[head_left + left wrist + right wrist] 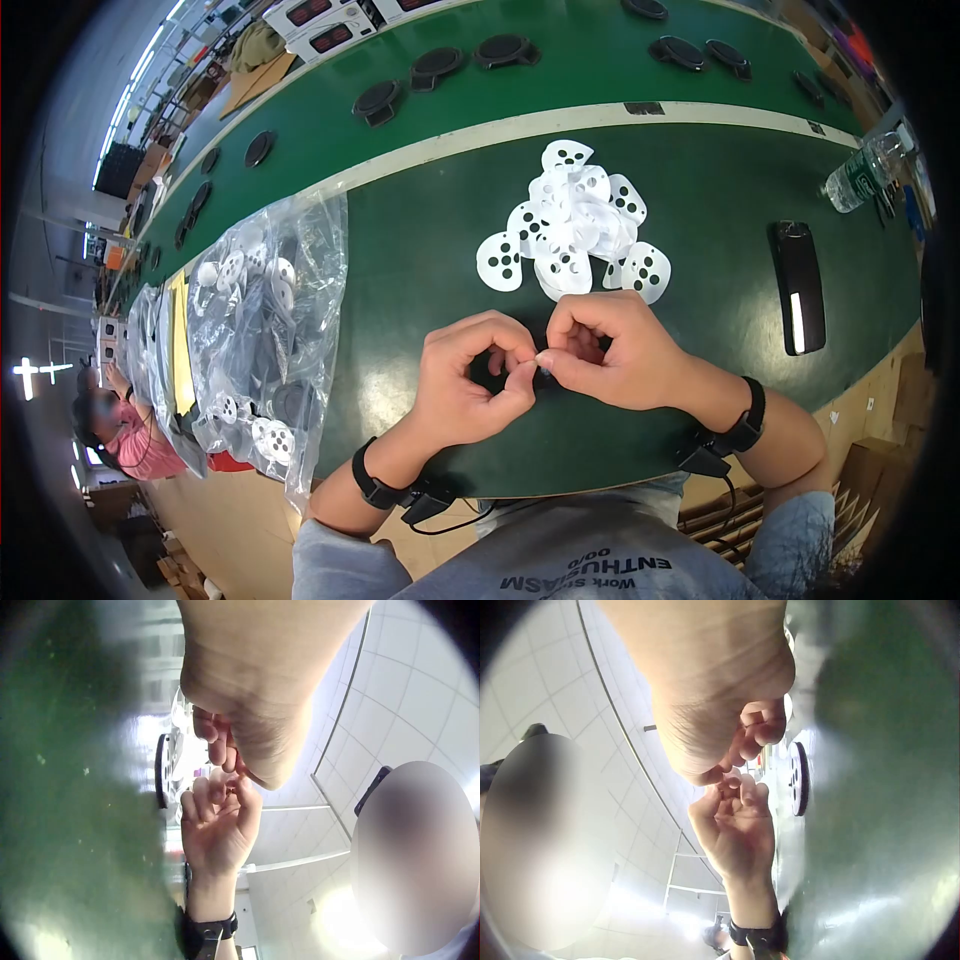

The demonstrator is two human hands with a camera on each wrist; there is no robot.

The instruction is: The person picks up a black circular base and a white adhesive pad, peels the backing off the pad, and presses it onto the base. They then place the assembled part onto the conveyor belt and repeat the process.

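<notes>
Fingers (pixel 578 373) meet, something tiny (pixel 543 363) pinched between them.

Clear bottle (pixel 862 174) (green-labelled) near black oblong device (pixel 799 285); pink-clad person (pixel 143 447) left.

Grey lettered shirt (pixel 585 562), black wristbands (pixel 747 418)

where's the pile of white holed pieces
In the head view, the pile lies upper centre, beyond the right hand, right of the clear plastic bag.
</notes>
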